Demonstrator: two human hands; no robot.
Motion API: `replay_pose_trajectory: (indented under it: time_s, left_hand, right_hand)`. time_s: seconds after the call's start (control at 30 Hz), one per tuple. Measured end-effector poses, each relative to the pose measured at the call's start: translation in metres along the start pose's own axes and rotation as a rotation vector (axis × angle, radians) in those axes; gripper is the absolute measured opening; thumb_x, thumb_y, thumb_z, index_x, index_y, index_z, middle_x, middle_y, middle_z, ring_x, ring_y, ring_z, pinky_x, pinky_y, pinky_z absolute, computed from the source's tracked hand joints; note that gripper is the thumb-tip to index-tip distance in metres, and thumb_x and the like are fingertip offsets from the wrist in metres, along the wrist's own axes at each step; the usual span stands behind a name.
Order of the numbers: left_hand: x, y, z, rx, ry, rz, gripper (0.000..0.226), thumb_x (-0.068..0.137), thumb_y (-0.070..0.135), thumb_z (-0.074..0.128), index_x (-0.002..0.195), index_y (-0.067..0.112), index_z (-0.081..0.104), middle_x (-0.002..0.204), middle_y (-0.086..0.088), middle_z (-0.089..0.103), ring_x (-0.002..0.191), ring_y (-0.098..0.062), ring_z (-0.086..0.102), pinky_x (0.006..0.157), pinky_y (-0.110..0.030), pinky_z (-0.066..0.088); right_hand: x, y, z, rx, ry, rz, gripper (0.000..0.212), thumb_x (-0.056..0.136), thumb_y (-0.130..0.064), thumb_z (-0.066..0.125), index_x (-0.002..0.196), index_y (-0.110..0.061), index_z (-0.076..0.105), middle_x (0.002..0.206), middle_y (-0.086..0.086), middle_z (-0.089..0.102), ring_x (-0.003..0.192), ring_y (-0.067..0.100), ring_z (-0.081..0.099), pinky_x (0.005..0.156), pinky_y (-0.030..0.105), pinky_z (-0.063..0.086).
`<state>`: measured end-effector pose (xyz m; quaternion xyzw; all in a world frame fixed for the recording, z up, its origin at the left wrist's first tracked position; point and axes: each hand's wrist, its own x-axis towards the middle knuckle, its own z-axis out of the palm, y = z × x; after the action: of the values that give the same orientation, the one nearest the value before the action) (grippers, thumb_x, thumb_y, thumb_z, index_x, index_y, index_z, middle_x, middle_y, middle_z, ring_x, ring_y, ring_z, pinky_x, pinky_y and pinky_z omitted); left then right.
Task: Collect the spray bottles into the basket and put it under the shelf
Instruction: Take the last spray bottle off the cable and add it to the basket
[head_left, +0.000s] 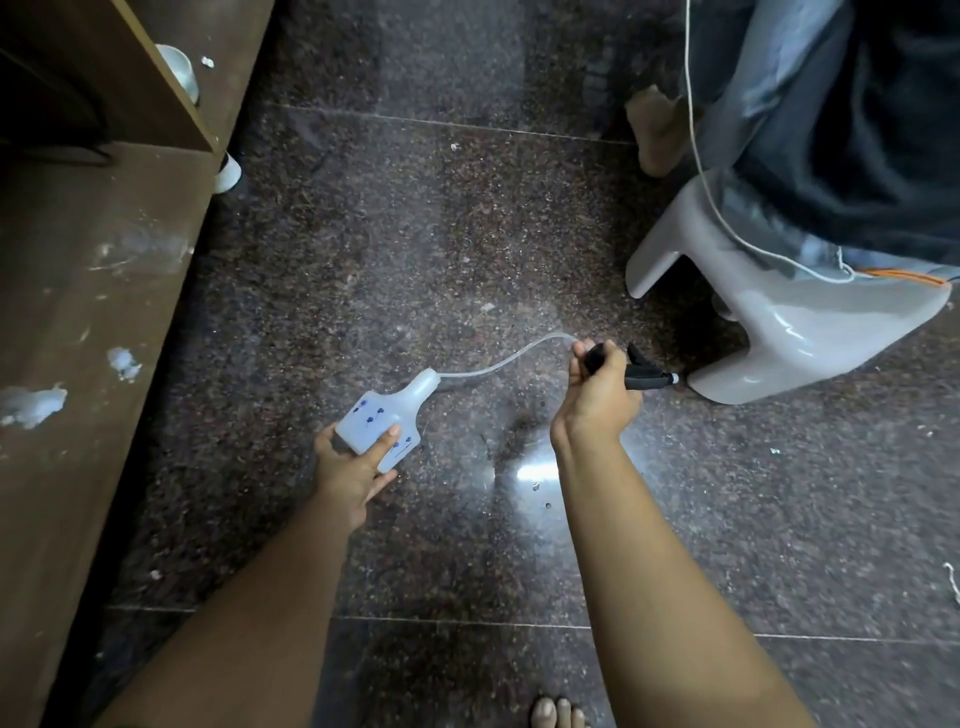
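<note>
A white translucent spray bottle body (387, 413) with blue marks lies tilted in my left hand (350, 467), low over the dark floor. Its black trigger head (641, 371) is off the bottle and held in my right hand (600, 392), nozzle pointing right. A clear dip tube (498, 361) curves from the trigger head back into the bottle's neck. No basket shows in this view.
A brown wooden shelf unit (104, 291) with white smears fills the left side. A grey plastic stool (789, 322) stands at the right with a seated person's leg (831, 130) and bare foot (654, 135) above it. My own toes (558, 714) show at the bottom edge.
</note>
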<state>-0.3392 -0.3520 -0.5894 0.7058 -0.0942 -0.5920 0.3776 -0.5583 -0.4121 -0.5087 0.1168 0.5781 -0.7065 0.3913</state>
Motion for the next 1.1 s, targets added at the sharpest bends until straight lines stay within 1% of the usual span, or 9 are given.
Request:
replay_pose_trajectory:
  time_s: [0.13,0.27,0.37,0.47,0.53,0.67,0.83,1.0,1.1]
  left_hand:
    - [-0.002,0.002,0.002,0.004,-0.010,0.013,0.078,0.078,0.010,0.077,0.137,0.024,0.028,0.137,-0.010,0.051,0.118,-0.027,0.057,0.088,-0.044,0.052]
    - [-0.005,0.002,0.001,0.000,-0.012,0.021,0.077,0.078,0.008,0.077,0.137,0.024,0.029,0.137,-0.010,0.052,0.116,-0.026,0.057,0.090,-0.046,0.052]
    - [-0.005,0.001,-0.003,0.031,-0.017,0.027,0.078,0.078,0.009,0.077,0.137,0.025,0.029,0.137,-0.010,0.051,0.117,-0.027,0.057,0.089,-0.045,0.053]
    - [-0.005,0.001,-0.006,0.042,-0.019,0.036,0.078,0.077,0.009,0.078,0.136,0.025,0.030,0.137,-0.011,0.050,0.117,-0.028,0.057,0.091,-0.047,0.053]
    - [-0.005,0.001,-0.008,0.046,-0.017,0.041,0.078,0.077,0.010,0.078,0.136,0.026,0.030,0.137,-0.011,0.051,0.118,-0.028,0.057,0.093,-0.048,0.053]
    - [-0.004,0.001,-0.013,0.055,-0.012,0.053,0.078,0.076,0.008,0.078,0.136,0.026,0.031,0.135,-0.010,0.051,0.117,-0.029,0.058,0.094,-0.051,0.052]
    - [-0.003,-0.001,-0.023,0.086,-0.026,0.075,0.077,0.076,0.007,0.078,0.136,0.023,0.032,0.134,-0.008,0.052,0.115,-0.026,0.057,0.086,-0.043,0.053]
    - [-0.006,-0.003,-0.026,0.112,-0.126,0.069,0.076,0.075,0.007,0.079,0.133,0.025,0.034,0.129,0.000,0.053,0.114,-0.024,0.057,0.088,-0.046,0.054]
    - [-0.007,-0.003,-0.026,0.098,-0.120,0.077,0.076,0.076,0.006,0.078,0.135,0.023,0.033,0.126,0.001,0.054,0.115,-0.025,0.057,0.091,-0.049,0.053]
  right_hand:
    - [-0.003,0.002,0.003,-0.026,-0.001,-0.005,0.012,0.089,-0.007,0.055,0.078,-0.012,0.054,0.073,0.007,0.062,0.064,0.015,0.065,0.060,0.020,0.053]
    - [-0.003,0.000,0.004,-0.020,0.002,-0.052,0.013,0.089,-0.006,0.055,0.078,-0.013,0.053,0.077,0.008,0.062,0.064,0.014,0.064,0.065,0.022,0.055]
    - [0.000,0.000,0.005,-0.054,-0.024,-0.117,0.007,0.088,-0.006,0.055,0.081,-0.008,0.056,0.085,0.013,0.061,0.061,0.011,0.065,0.069,0.025,0.056]
    - [0.000,0.004,0.007,-0.088,-0.045,-0.128,0.003,0.088,-0.007,0.056,0.086,-0.006,0.057,0.089,0.016,0.061,0.063,0.012,0.065,0.071,0.025,0.057]
    - [-0.002,0.006,0.008,-0.106,-0.051,-0.115,0.003,0.088,-0.008,0.056,0.086,-0.005,0.057,0.087,0.015,0.062,0.063,0.012,0.065,0.069,0.025,0.056]
    - [-0.006,0.008,0.007,-0.113,-0.047,-0.065,0.011,0.088,-0.007,0.056,0.077,-0.009,0.055,0.075,0.009,0.063,0.061,0.012,0.064,0.064,0.023,0.054]
    - [-0.006,0.001,0.008,-0.065,-0.054,0.001,0.016,0.089,-0.005,0.053,0.075,-0.011,0.048,0.070,0.009,0.061,0.061,0.015,0.061,0.060,0.023,0.050]
    - [-0.007,0.006,0.007,-0.158,-0.071,0.128,0.011,0.088,-0.005,0.053,0.079,-0.008,0.049,0.066,0.009,0.060,0.057,0.015,0.059,0.056,0.022,0.049]
    - [-0.005,0.002,0.007,-0.108,-0.034,0.098,0.008,0.088,-0.005,0.054,0.083,-0.007,0.048,0.069,0.010,0.060,0.057,0.015,0.060,0.055,0.021,0.050]
